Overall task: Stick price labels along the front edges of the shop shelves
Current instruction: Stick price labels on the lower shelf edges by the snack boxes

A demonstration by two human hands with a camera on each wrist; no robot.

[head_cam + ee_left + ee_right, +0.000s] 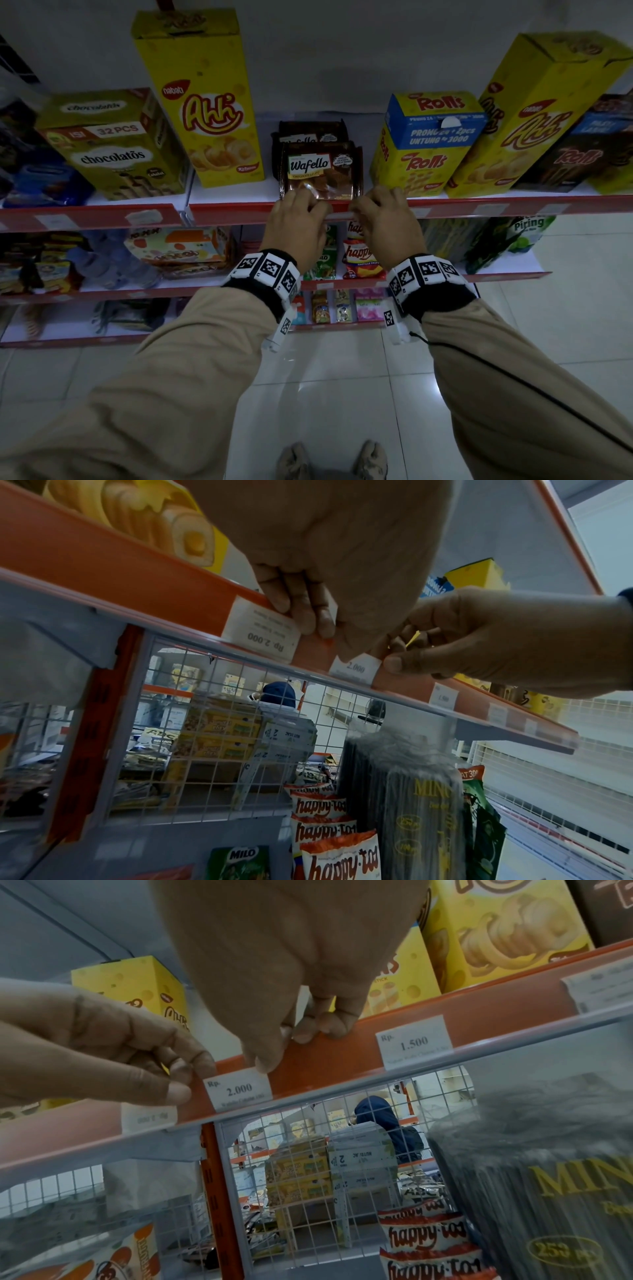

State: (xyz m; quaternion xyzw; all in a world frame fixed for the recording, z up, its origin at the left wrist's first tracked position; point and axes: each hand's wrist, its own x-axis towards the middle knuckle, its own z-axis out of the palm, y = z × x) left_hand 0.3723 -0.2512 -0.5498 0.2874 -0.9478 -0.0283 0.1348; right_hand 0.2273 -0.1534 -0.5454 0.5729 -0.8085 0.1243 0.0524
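- Nearest in the head view, two beige sleeves point(191, 359) with marker-covered wrist bands reach up over a pale tiled floor point(342, 394), which lies open between the person's feet and the shelving.
- The left hand point(294, 226) and right hand point(390, 226) meet at the red front edge point(233, 212) of the top shelf, just below a Wafello pack point(320, 169); from here only their backs show and a sliver of white between them (the label itself is hidden).
- The right wrist view shows what the head view cannot: a white price label point(238, 1089) printed "Rp. 2.000" lies on the red strip, the right thumb tip pressing its upper right corner while the other right fingers point(320, 1028) curl over the strip's top lip.
- In the same view the left hand point(103, 1053) pinches at the label's left end, thumb and forefinger closed together there.
- The left wrist view adds a second "Rp 2.000" label point(262, 630) further left on the strip, upside down, with left fingers point(298, 607) curled over its upper edge; the grip looks closed on the shelf lip and label rather than spread.
- To the right on the strip sits a "1.500" label point(414, 1041), apart from the handled one, with bare red strip between.
- Farther off, behind a wire grid point(308, 1177), stand stacked cartons and a person in a dark blue hood point(377, 1118).
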